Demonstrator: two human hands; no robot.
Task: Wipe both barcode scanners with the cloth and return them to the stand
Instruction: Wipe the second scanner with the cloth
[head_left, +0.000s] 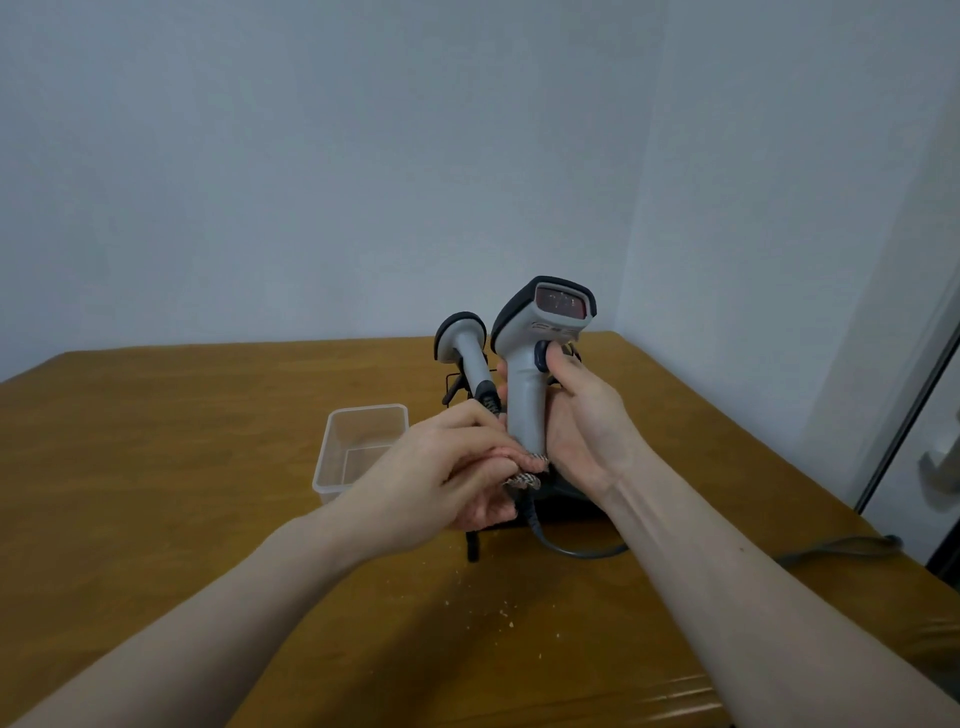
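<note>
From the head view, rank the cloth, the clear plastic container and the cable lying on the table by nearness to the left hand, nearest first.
1. cloth: gripped in the left hand, at the base of the held scanner's handle.
2. clear plastic container: just left of and behind the hand, on the table.
3. cable: far to the right, on the table near its right edge.

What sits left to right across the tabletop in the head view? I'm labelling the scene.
Clear plastic tub → left hand gripping the patterned cloth → grey barcode scanner held upright → right hand → grey cable.
</note>
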